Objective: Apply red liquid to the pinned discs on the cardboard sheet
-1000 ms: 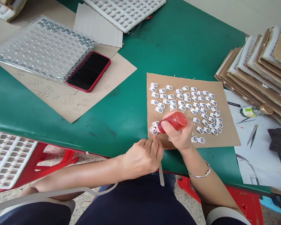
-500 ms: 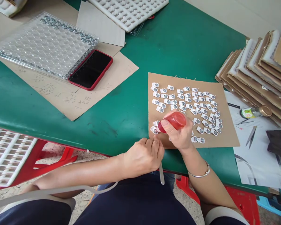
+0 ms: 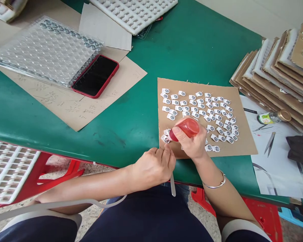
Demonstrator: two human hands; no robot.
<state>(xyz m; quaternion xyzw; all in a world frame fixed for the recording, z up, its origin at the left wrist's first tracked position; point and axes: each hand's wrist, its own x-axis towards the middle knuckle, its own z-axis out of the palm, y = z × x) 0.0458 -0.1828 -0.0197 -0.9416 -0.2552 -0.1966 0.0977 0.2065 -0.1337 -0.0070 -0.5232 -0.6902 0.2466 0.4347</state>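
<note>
My right hand [image 3: 195, 144] is wrapped round a small red squeeze bottle [image 3: 189, 127], tipped with its nozzle down to the left. The nozzle meets a small white piece with a round dark print [image 3: 166, 138] at the near left corner of a brown cardboard sheet [image 3: 242, 134]. Close below that piece, my left hand [image 3: 156, 164] is closed on a slim tool with a flat, rounded end [image 3: 173, 186], which sticks out under the fist. Its working tip is hidden by my fingers. Several more such white pieces [image 3: 200, 105] lie in loose rows on the sheet.
Stacked cardboard and white trays [image 3: 272, 74] rise at the right. Near them lie a small glass bottle [image 3: 271, 117], tweezers [image 3: 270, 144] and a dark cloth [image 3: 301, 151]. At the left are a phone [image 3: 96, 76], a clear blister tray [image 3: 47, 50] and a marked cardboard sheet [image 3: 103, 111].
The view has shifted slightly, so the items sit a little further left. Both hands keep the same grip, and the nozzle stays at the same white piece.
</note>
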